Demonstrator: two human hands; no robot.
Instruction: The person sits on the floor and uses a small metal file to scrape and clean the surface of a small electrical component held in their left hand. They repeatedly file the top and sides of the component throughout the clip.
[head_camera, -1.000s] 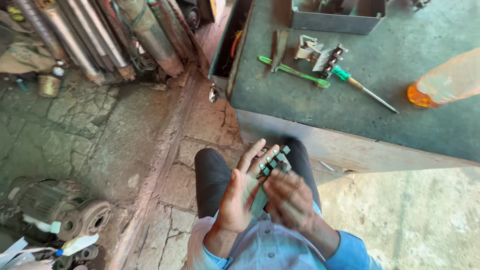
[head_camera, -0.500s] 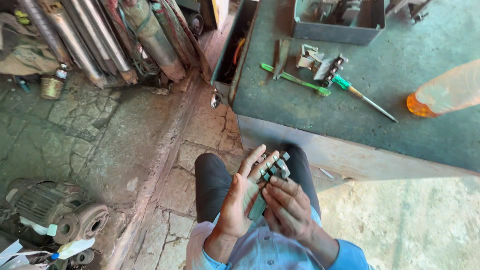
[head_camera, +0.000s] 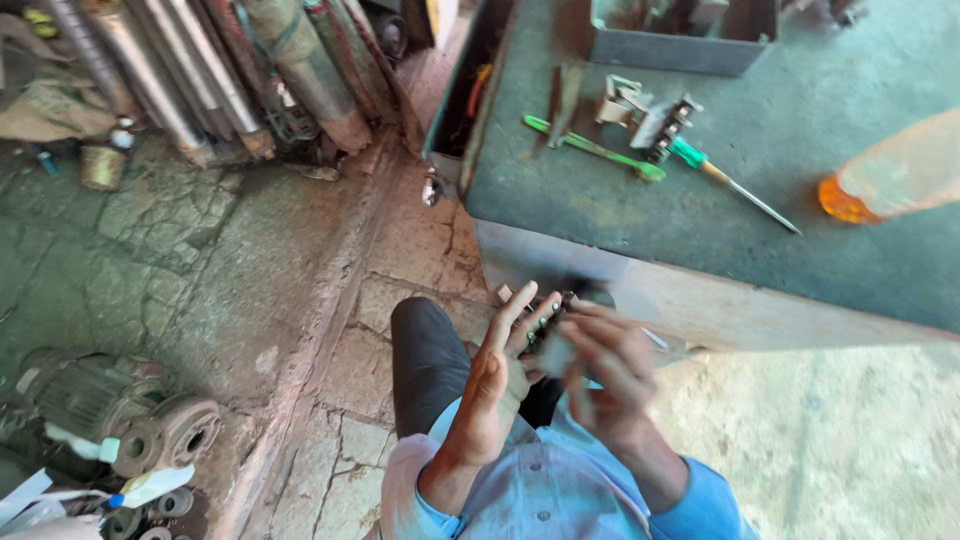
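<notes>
My left hand (head_camera: 497, 382) and my right hand (head_camera: 610, 372) are together over my lap, below the edge of the green metal workbench (head_camera: 640, 215). Between them sits a small dark metal part with toothed edges (head_camera: 553, 337). The left palm faces up with its fingers spread against the part. The right hand is blurred and curls over the part from the right, hiding most of it.
On the bench lie two green-handled screwdrivers (head_camera: 596, 149), a similar toothed part (head_camera: 668, 128), a grey metal tray (head_camera: 680, 32) and an orange bottle (head_camera: 895, 180). Metal pipes (head_camera: 200, 75) lean at upper left. An old electric motor (head_camera: 110, 420) sits on the cracked stone floor.
The view has shifted down and left slightly. My right hand has moved over the part and is now blurred with motion; the left hand stays spread beneath it.
</notes>
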